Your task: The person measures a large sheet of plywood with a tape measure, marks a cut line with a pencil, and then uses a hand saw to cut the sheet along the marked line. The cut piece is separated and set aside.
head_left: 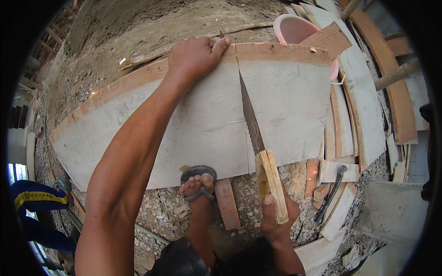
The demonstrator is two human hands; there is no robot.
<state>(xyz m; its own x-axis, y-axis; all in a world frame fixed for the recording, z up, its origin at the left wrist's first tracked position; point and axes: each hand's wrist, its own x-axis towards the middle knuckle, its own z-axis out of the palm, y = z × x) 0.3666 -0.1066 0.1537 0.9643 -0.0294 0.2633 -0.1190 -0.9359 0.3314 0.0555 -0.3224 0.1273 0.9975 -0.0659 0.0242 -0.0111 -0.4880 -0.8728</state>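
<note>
Yellowish wood forms the handle [277, 184] of the handsaw [252, 120], which the right hand [275, 231] grasps firmly. A sandalled foot [201, 207] overlaps the near edge of the grey-faced wooden panel [202, 133], which lies across the centre of the view. From that edge, a faint line runs up beside the blade; this near portion appears uncut. At the blade's far end, a dark line crosses the brown batten [271, 51]; this far portion appears sawn. The left hand [191, 57] bears on the far edge, fingers hidden; closure cannot be determined. Beyond it sits a pink bucket [287, 30]. No brand, label or writing is legible.
</note>
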